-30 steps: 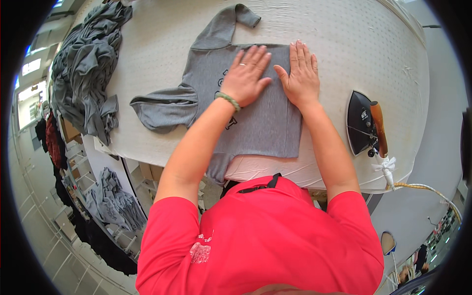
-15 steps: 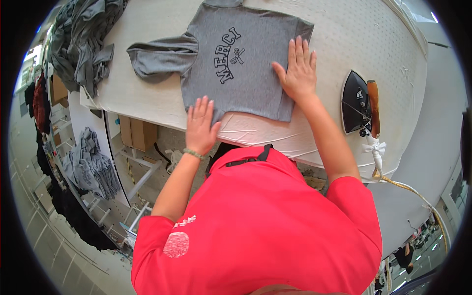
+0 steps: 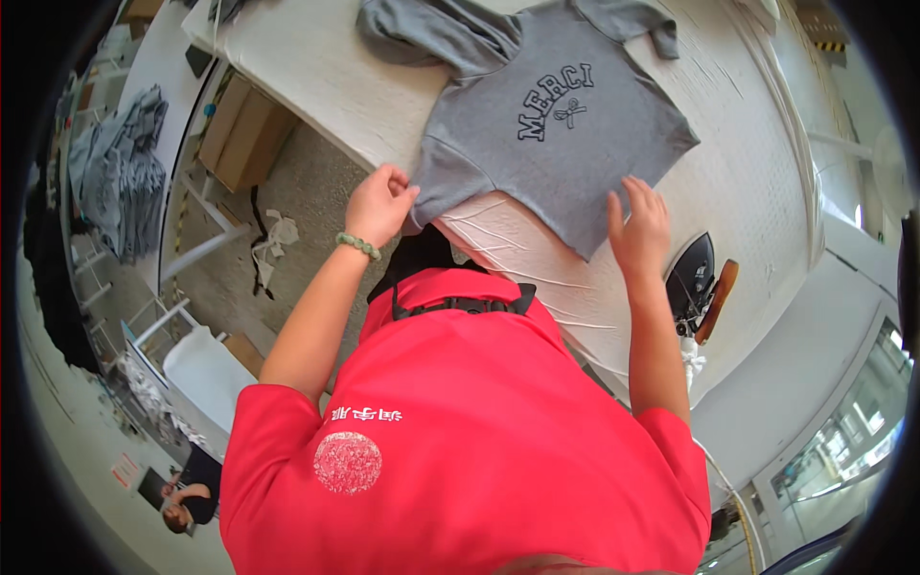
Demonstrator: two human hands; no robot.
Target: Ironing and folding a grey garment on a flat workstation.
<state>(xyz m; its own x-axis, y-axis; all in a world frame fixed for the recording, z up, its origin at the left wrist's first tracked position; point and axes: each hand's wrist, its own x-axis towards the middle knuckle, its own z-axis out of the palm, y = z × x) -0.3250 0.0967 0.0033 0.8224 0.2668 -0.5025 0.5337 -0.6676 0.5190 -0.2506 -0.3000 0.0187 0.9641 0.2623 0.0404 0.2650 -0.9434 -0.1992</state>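
Observation:
A grey hooded sweatshirt (image 3: 585, 134) with dark-outlined lettering and a small bow motif lies spread on the white-covered table. Its hood points to the far left, one sleeve reaches away from me and the other comes toward me. At the near sleeve's edge, my left hand (image 3: 379, 206) is closed, thumb and fingers pinched on the cloth, a beaded bracelet on its wrist. My right hand (image 3: 640, 225) is open with its fingers spread, just right of the hem's near corner, holding nothing. Right of that hand sits an iron (image 3: 692, 278) with a brown handle.
The iron's wrapped cord runs down off the table's right side. Left of the table edge (image 3: 326, 134), cardboard boxes (image 3: 244, 134) and a white-legged frame stand below. Stacked grey garments (image 3: 120, 177) are farther left. Another person (image 3: 196, 494) appears at the lower left.
My view has swung, and the sweatshirt appears turned and farther right. My left hand has curled its fingers at the near sleeve. My right hand has come off the hem area where it lay flat.

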